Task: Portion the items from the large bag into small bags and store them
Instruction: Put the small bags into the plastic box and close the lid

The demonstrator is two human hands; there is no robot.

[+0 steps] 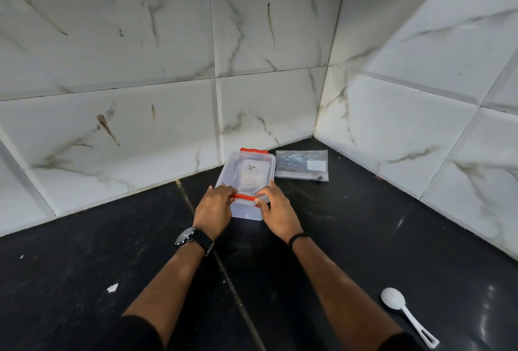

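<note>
**Mia:** What is on the far left?

**Tom:** A small white scrap (112,288) lies on the black bench (84,266). Then comes the left hand (214,210). It has a black watch (193,238) on the wrist.

**Mia:** What is that hand doing?

**Tom:** Its fingers are bent over the near edge of a clear plastic box (246,179). They press on the red clip (243,197) there. So that grip is curled on the clip.

**Mia:** Where is the box?

**Tom:** It sits on the bench, close to the white tile wall (140,70). Its long side runs away from the person, toward the wall. The lid is on. Another red clip (253,150) is at the far end. I can see something pale inside, but I cannot tell what.

**Mia:** And the right hand?

**Tom:** The right hand (277,210) holds the near right corner of the box. The fingers lie on the lid and the thumb pushes the same red clip. A thin black band (298,237) is on that wrist.

**Mia:** What is past the box?

**Tom:** A flat see-through bag (301,165) lies just beside it, near the corner. It looks almost flat. A white plastic spoon (406,314) lies well apart, near the right, with its handle pointing toward the person.
</note>
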